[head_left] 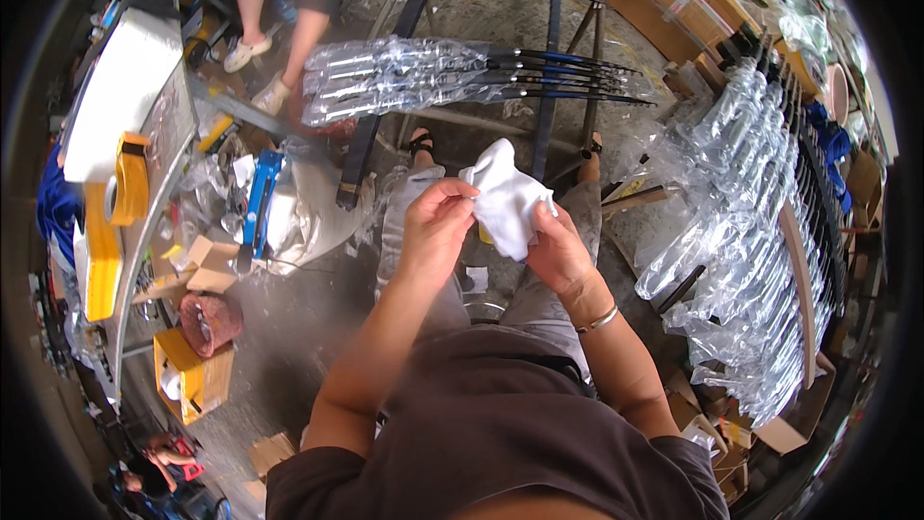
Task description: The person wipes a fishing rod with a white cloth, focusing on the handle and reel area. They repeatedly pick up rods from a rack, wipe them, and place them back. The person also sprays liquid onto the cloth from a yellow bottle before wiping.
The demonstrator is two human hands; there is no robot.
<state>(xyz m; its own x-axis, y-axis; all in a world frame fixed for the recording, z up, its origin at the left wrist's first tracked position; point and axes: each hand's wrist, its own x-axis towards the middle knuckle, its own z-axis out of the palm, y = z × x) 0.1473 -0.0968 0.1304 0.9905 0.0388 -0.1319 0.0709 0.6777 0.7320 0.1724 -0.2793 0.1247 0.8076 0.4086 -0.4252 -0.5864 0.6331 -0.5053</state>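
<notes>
A crumpled white cloth (505, 200) hangs between my two hands above my lap. My left hand (439, 221) pinches its left edge between thumb and fingertips. On the cloth's lower right side, my right hand (560, 248) grips it with the thumb on top; a silver bracelet circles that wrist. Beyond the cloth, several long dark rods in clear plastic wrap (404, 77) lie across a metal stand (364, 156). Whether anything is inside the cloth I cannot tell.
A large stack of plastic-wrapped rods (741, 250) fills the right. On the left stand a work table (159, 125) with yellow tape rolls (127, 178) and a yellow box (197, 380). Another person's legs (306, 39) are at the far left. Cardboard (674, 0) leans at the far right.
</notes>
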